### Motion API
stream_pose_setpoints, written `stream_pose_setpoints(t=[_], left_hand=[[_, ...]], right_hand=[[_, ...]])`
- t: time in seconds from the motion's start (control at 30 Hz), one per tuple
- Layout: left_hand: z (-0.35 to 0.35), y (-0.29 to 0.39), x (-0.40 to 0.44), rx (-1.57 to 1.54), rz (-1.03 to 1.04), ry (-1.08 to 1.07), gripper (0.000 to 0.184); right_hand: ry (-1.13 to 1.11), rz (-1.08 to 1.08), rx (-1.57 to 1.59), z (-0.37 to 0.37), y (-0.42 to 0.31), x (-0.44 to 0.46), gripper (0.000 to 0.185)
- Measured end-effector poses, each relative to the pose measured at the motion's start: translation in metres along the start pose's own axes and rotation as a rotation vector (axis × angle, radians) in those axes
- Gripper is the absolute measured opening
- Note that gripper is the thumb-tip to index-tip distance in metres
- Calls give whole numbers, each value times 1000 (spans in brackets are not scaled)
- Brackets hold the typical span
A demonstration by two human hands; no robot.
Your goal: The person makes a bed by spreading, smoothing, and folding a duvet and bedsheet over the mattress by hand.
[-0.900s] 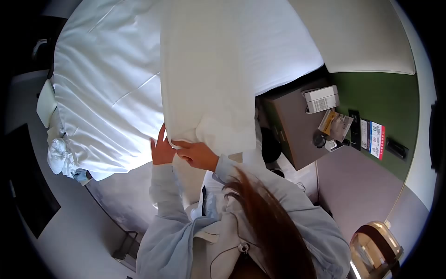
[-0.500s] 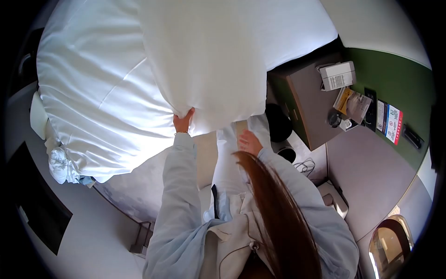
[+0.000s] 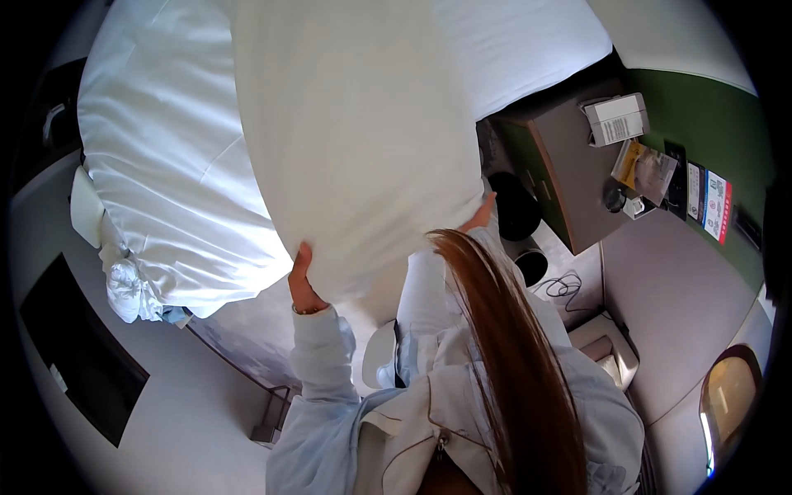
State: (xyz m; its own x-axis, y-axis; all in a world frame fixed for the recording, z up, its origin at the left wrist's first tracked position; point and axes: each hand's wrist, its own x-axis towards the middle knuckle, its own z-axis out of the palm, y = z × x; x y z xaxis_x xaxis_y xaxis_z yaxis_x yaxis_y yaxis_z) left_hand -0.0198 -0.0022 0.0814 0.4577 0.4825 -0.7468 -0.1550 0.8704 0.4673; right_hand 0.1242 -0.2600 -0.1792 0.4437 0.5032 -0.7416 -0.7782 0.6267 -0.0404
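Note:
A wide white duvet [image 3: 363, 140] hangs toward me off the bed, its near end lifted between my hands. My left hand [image 3: 304, 283] is closed on its near left corner, thumb on top and the other fingers hidden beneath the cloth. At the near right edge, my right hand [image 3: 478, 216] grips the same duvet with the thumb showing; long hair covers part of that hand and its wrist. Wrinkled white bedding [image 3: 173, 181] spreads over the bed to the left of the raised part.
On the right stands a bedside cabinet [image 3: 577, 157] bearing a white box [image 3: 616, 120], leaflets [image 3: 645, 172] and small items. Two dark round bins [image 3: 513, 206] are beside it, near a cable [image 3: 563, 285] on the floor. A crumpled white bundle [image 3: 128, 290] lies at the bed's left corner.
My right hand has gone from open beside the duvet to gripping its right edge. My left hand has moved down and slightly left, drawing the duvet's near end up toward me.

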Motion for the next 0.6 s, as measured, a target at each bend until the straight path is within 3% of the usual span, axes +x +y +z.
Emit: stream_pose_setpoints(t=[0.07,0.1,0.13,0.2,0.33,0.4,0.43,0.47,0.5,0.53,0.57,0.6], left_hand=[[-15,-6,9,263,-45,136,51],[-28,-20,27,505,69,238,56],[-56,-39,46,557,17,409,53],[-77,-60,72,452,-46,308,55],[-24,-54,58,428,-188,351,56],[14,-41,27,392,-132,154,55],[12,-45,10,270,-59,103,51],[3,-48,-3,392,40,7,48],[-7,-51,-15,504,151,-78,45],[16,-48,-27,272,142,-91,42],[5,-49,-22,261,153,-95,42],[-21,-55,-5,295,80,87,44]], right_hand=[[240,-104,-221,-70,-30,-28,59],[369,-206,-381,-84,-41,-50,54],[354,-185,-207,-101,-62,-63,50],[333,-166,-45,-101,-90,-62,47],[512,-501,-1497,7,-116,-84,31],[304,-457,-1366,3,-135,-80,31],[372,-302,-865,-10,-144,-78,38],[420,-155,-360,-30,-153,-71,47],[463,-94,-246,-44,-149,-73,47],[502,-35,-135,-54,-145,-81,47],[546,-64,-24,-57,-137,-90,45],[528,-64,-33,-52,-137,-94,45]])
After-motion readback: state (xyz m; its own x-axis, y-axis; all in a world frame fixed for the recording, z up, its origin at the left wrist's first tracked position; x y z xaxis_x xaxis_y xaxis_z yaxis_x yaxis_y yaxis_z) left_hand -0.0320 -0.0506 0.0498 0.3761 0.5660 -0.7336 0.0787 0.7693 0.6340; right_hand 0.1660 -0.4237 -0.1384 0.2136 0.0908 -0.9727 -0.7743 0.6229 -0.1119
